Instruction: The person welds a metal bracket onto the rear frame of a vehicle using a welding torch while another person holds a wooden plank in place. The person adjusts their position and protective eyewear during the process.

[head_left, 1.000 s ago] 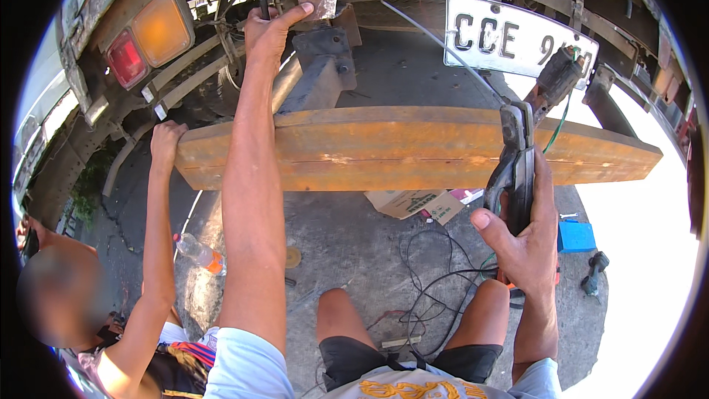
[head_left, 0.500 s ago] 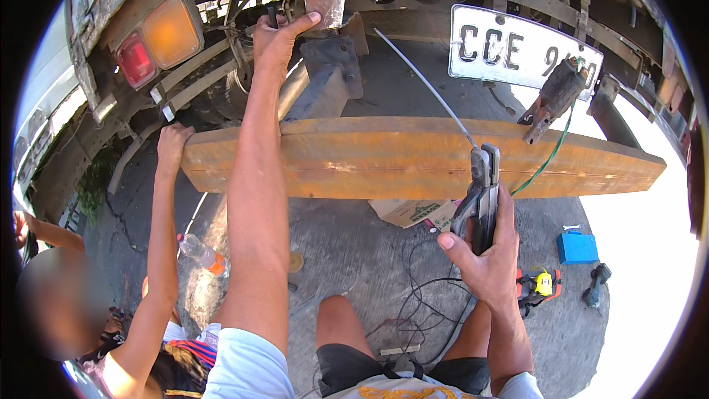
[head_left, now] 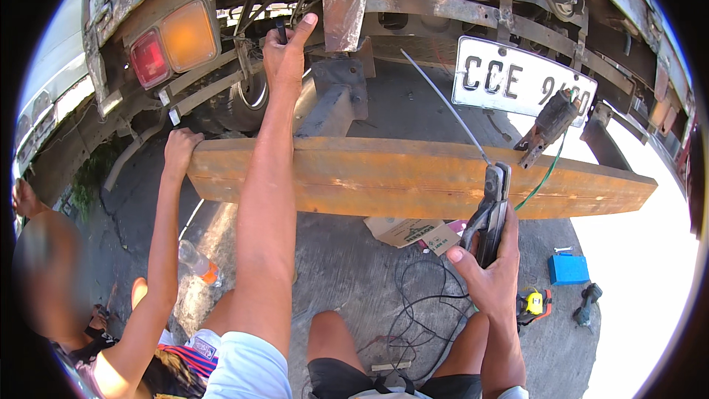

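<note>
My left hand [head_left: 284, 55] is raised beside a rusty metal plate [head_left: 344, 15] under the truck, closed on a small black bar [head_left: 281, 28]. My right hand [head_left: 487, 266] grips a welding electrode holder [head_left: 493, 192] with a long grey rod [head_left: 443, 100] angled up and left, its tip below the rear frame. Behind my forearms a long rust-orange steel beam [head_left: 384, 177] lies crosswise, with a grey bracket [head_left: 332, 96] above it. A dark clamp with a green wire [head_left: 545, 129] sits at its right, in front of the white licence plate [head_left: 480, 66].
A co-worker [head_left: 103, 332] crouches at left, their hand [head_left: 185, 144] on the beam's end. A tail light [head_left: 185, 33] hangs above. On the concrete lie a bottle [head_left: 196, 262], cardboard [head_left: 402, 230], cables [head_left: 406, 288], a blue box [head_left: 567, 270], a tape measure [head_left: 535, 301] and a dark tool [head_left: 587, 303].
The view has shifted, so the truck and beam appear lower. My left thumb has come away from the rusty plate. My right hand with the holder and rod has moved left and down.
</note>
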### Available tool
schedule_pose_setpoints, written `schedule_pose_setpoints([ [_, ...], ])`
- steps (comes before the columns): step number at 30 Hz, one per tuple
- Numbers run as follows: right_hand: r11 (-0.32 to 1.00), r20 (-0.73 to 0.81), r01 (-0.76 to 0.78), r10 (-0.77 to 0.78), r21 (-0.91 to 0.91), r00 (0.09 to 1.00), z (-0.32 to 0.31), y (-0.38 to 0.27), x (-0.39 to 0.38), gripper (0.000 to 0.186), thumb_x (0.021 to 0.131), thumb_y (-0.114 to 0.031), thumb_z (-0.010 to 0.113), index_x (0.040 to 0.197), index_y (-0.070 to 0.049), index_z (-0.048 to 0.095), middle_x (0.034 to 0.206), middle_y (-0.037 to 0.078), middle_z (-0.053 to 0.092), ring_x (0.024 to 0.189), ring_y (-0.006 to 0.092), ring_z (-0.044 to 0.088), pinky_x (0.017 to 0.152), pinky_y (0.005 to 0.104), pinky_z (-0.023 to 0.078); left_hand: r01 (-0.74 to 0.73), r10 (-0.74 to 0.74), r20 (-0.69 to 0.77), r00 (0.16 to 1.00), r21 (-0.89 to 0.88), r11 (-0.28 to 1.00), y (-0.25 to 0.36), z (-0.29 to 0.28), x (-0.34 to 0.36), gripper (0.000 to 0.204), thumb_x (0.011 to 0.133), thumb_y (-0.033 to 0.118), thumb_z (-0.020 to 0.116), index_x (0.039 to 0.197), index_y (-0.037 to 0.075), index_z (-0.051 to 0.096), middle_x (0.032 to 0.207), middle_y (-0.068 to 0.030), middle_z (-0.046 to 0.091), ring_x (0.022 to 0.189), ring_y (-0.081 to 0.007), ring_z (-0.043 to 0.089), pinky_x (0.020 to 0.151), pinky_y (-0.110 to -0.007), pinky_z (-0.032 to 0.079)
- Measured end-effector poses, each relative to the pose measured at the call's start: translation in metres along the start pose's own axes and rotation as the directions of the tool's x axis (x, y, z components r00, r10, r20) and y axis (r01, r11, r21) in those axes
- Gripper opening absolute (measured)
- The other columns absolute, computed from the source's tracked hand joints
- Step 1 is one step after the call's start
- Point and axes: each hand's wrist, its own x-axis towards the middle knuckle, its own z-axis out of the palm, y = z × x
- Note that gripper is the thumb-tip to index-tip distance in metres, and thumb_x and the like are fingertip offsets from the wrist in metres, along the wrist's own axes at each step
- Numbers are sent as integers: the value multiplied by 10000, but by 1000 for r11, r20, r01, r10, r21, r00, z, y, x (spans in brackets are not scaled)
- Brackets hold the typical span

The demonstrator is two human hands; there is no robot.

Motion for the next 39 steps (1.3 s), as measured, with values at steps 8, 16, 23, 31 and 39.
schedule_pose_setpoints([
  [8, 996, -5, -71, 72, 48, 997, -6, 10, -20, 1138, 771, -439, 956, 1601, 55, 354, 1021, 23, 615, 767, 79, 522, 663, 242, 476, -90, 121, -127, 984, 230, 969, 10, -3, -6, 783, 890, 774, 718, 862, 5, 573, 838, -29, 511, 808, -177, 451, 779, -355, 441],
  [16, 1000, -94, -1, 1, 0, 996, -11, 15, -38, 1211, 733, -519, 970, 1619, 35, 357, 1040, 12, 569, 809, 96, 511, 683, 262, 464, -150, 174, -162, 971, 150, 977, 39, -21, -42, 724, 888, 648, 808, 1026, -44, 645, 861, -59, 621, 835, -161, 527, 828, -334, 470],
  [23, 997, -67, -27, 22, -74, 998, -12, 19, -53, 1246, 710, -455, 1008, 1634, 16, 317, 1145, 28, 547, 836, 105, 519, 683, 256, 463, -285, 117, 263, 958, 817, 501, 36, -85, -91, 291, 918, 196, 727, 1117, -13, 761, 964, -240, 775, 991, -433, 737, 903, -518, 535],
  [31, 942, -41, -15, 1, -335, 999, -6, -1, -66, 1278, 747, -589, 945, 1636, 56, 291, 1497, 210, 516, 1401, 320, 480, 1203, 446, 363, -309, -110, 440, 891, 765, 565, 31, -88, -91, 269, 904, 190, 666, 1042, -15, 773, 1013, -239, 779, 992, -407, 750, 920, -525, 562],
  [39, 878, -33, -6, -11, -478, 999, 12, -30, -75, 1243, 749, -673, 915, 1577, 33, 312, 1365, 192, 550, 1248, 294, 546, 1091, 459, 449, -299, -172, 454, 874, 783, 546, 31, -90, -91, 267, 872, 238, 699, 916, 1, 814, 994, -252, 782, 962, -422, 764, 912, -503, 581],
])
